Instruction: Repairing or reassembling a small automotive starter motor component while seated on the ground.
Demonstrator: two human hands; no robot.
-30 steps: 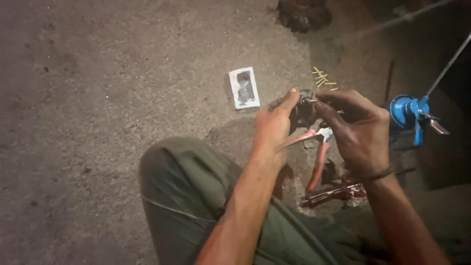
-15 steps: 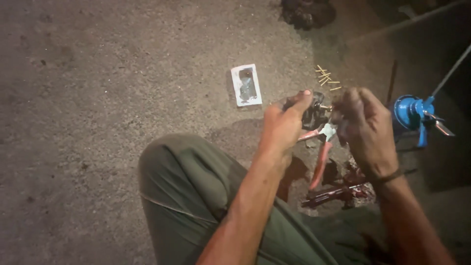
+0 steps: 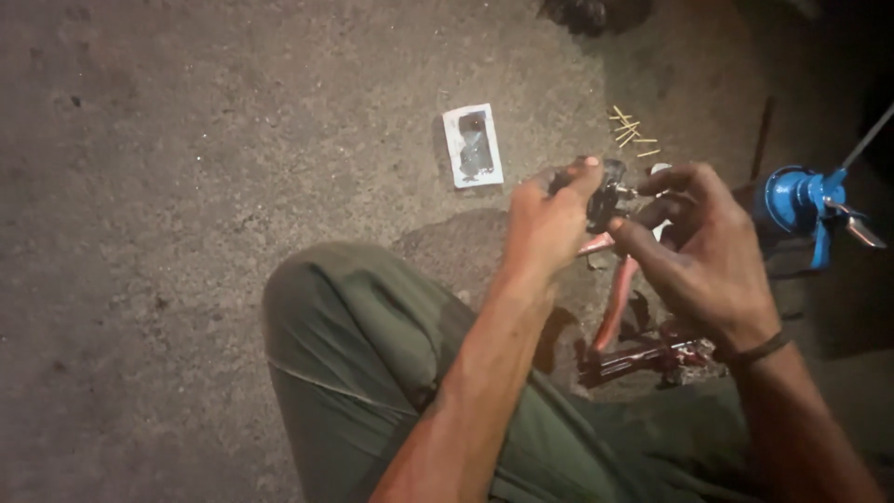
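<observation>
Dark metal, that small part [image 3: 605, 194], sat pinched up in the air above the concrete floor [image 3: 186, 186], just over the bent knee. The left hand [image 3: 545, 228] had its grip clenched around the part's near side; the right hand [image 3: 698, 247] pressed fingertips [image 3: 622, 226] onto its far side, its grip only partly closed. A slip looked likely to me: the piece was tiny, poorly lit, and held by fingertips alone, so any twist could have sent it down among the red-handled pliers [image 3: 615, 298] lying directly below. Loose yellowish pins [image 3: 629, 132] lay scattered near, easy to knock. To the right, a blue tool [image 3: 792, 197] crowded the elbow. Leftward past the white packet [image 3: 473, 145], the floor ran wide.
</observation>
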